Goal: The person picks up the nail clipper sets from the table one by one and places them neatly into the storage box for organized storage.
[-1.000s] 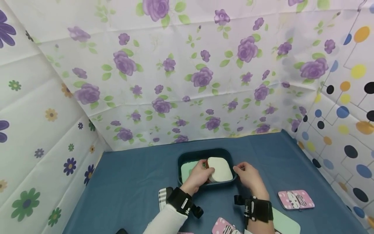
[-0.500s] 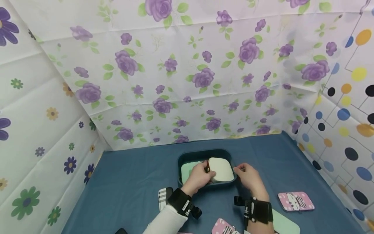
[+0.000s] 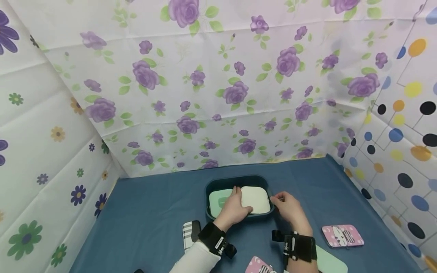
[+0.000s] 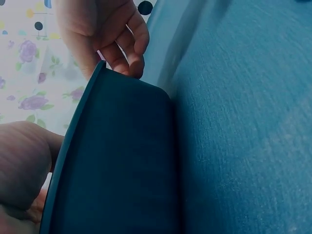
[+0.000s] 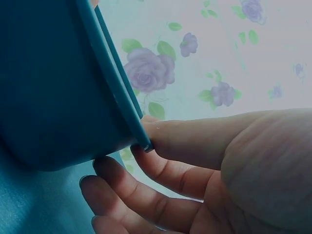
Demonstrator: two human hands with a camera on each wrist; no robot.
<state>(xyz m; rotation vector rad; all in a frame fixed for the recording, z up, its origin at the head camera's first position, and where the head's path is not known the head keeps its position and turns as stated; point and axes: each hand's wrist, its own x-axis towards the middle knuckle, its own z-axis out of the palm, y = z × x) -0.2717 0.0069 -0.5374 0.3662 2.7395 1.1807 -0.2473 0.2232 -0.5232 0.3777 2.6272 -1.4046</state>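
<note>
A dark teal bin point(image 3: 235, 179) stands on the cloth, its outer wall point(image 4: 131, 146) filling the left wrist view. Inside it, a mint-green rounded case point(image 3: 214, 199) lies on the left and a cream rounded case point(image 3: 257, 201) on the right. My left hand point(image 3: 233, 207) reaches over the near rim, its fingers extended along the cream case's left edge and its thumb near that case's front edge. At the bin's right end, my right hand point(image 3: 289, 206) pinches the rim between thumb and fingers, as the right wrist view shows. The left fingertips are hidden in the left wrist view.
A pink patterned case point(image 3: 342, 236) lies to the right on the blue cloth point(image 3: 153, 212). Another pink case point(image 3: 258, 266) and a mint-green case point(image 3: 330, 261) lie near the front. A black-and-white checked item point(image 3: 188, 235) is beside the left wrist. Patterned sheets surround the table.
The cream case has settled flat in the bin's right side. My left fingers have straightened from their grip on it. My right hand stays at the rim.
</note>
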